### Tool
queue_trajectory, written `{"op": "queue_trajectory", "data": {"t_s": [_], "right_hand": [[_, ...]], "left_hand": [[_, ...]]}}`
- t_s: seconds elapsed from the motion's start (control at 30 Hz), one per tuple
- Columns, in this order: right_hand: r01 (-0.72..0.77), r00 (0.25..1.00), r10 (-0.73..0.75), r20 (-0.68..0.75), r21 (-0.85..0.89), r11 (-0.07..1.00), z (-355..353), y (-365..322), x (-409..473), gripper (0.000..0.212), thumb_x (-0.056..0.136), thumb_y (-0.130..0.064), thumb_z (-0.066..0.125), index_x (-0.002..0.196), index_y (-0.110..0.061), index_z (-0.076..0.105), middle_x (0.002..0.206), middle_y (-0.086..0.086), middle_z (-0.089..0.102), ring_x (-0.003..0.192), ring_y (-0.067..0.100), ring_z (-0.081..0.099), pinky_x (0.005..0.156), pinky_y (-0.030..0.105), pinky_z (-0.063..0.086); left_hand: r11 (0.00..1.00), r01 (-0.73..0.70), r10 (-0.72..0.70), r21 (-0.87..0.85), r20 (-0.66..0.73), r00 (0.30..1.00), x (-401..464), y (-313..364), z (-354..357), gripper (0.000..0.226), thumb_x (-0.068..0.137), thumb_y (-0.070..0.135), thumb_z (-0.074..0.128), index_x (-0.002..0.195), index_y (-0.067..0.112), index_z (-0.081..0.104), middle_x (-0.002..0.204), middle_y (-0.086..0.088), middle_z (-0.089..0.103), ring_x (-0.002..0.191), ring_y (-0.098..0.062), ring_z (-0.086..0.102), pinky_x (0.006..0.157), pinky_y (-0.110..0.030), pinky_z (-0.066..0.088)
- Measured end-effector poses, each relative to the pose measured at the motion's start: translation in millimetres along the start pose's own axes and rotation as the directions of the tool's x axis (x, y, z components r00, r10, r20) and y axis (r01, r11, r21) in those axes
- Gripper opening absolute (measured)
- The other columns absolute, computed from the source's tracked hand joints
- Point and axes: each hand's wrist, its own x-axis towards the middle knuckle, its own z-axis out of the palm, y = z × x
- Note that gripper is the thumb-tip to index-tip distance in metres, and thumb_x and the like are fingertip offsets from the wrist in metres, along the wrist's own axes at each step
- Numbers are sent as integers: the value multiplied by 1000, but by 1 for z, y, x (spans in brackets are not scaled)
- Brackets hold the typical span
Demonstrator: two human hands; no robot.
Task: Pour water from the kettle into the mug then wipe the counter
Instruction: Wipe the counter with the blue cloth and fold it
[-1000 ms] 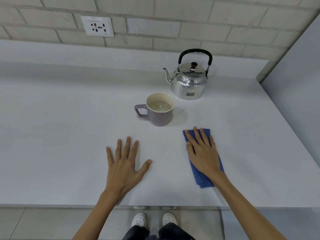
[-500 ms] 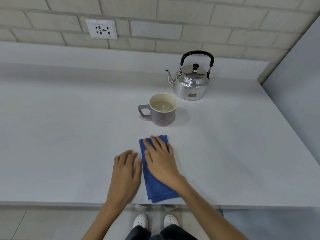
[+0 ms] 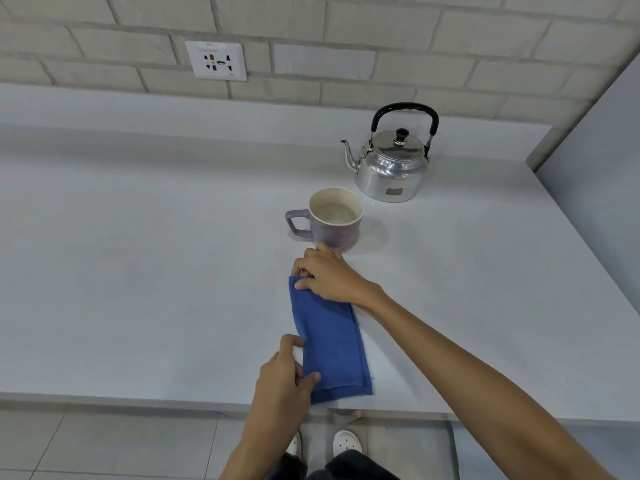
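Two hands on one cloth, so this looked like the wiping half of the job, or the tidy-up after it. Biggest thing first: the pale grey countertop [image 3: 138, 271] ran wall to wall with lots of bare space, and I couldn't pick out any spill on it. The shiny round metal kettle with the black hoop handle [image 3: 389, 168] stood upright toward the back right corner, spout pointing left, parked out of the wiping path I'd guess. The folded blue rectangular cloth [image 3: 330, 341] lay flat near the front edge, long side running front to back. The lilac ceramic mug with the cream inside [image 3: 334, 220] sat just in front of the kettle with water in it, so the pour seemed done. Right hand [image 3: 329, 277] was at the cloth's far end, fingers curled and pinching that edge, knuckles nearly at the mug's base; can't tell if they touched. Left hand [image 3: 285, 375] pinched the near left corner between thumb and fingers, probably to straighten or fold it.
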Motion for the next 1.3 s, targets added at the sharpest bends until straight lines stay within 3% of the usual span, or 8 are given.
{"op": "queue_trajectory", "data": {"t_s": [0.17,0.33,0.63,0.87,1.03,1.13,1.23,1.3], "right_hand": [[-32,996,46,-82,172,985,2,-5,6,11,86,-7,66,96,-5,68,91,2,50,93,24,53,84,40,48],[-29,986,77,-151,302,953,6,-19,19,10,88,-4,63,96,-3,68,101,14,61,80,24,57,81,38,50],[-1,990,60,-130,413,911,7,-58,61,8,90,-1,60,95,-1,66,106,20,59,65,24,58,60,23,50],[-21,979,99,-176,398,917,33,-72,79,12,93,-5,57,100,-2,66,109,15,53,96,31,58,85,40,49],[73,952,37,-304,342,937,43,-77,65,34,98,-9,46,132,-9,48,132,12,46,113,26,48,94,35,40],[121,959,-84,-270,123,985,53,-72,55,52,93,1,45,144,-8,37,150,15,35,136,26,29,109,36,25],[108,992,-107,-67,7,994,61,-64,50,61,93,2,44,150,-8,25,161,15,13,148,26,7,118,38,6],[106,994,-107,-21,-26,994,62,-62,51,60,96,0,41,151,-9,20,162,14,7,149,26,0,119,38,0]], "left_hand": [[996,41,-41,-79,-4,999,-1,1,-10,40,84,4,64,109,22,38,70,-11,62,71,-27,64,62,-28,51],[993,45,-52,-106,-64,997,4,-7,-27,43,83,5,66,106,23,35,66,-8,62,66,-22,63,54,-19,44],[987,106,-127,-121,-187,974,13,-33,-68,42,82,2,67,107,18,38,68,-9,61,69,-24,62,56,-23,43],[987,156,-163,-46,-286,944,22,-46,-80,44,84,-3,61,120,7,39,75,-4,58,68,-17,57,56,-25,40],[959,86,39,269,-426,904,22,-39,-61,50,86,5,60,133,2,42,127,-24,45,108,-39,43,77,-42,40],[905,11,155,424,-355,922,20,-32,-45,59,95,41,28,141,6,36,149,-24,30,132,-41,37,99,-53,40],[805,-63,225,591,-206,952,24,-40,-31,85,88,52,-18,143,8,30,154,-20,18,141,-38,19,111,-54,24],[789,-72,206,610,-152,967,27,-48,-26,95,79,57,-29,144,11,23,154,-16,9,142,-35,7,114,-52,13]]}}
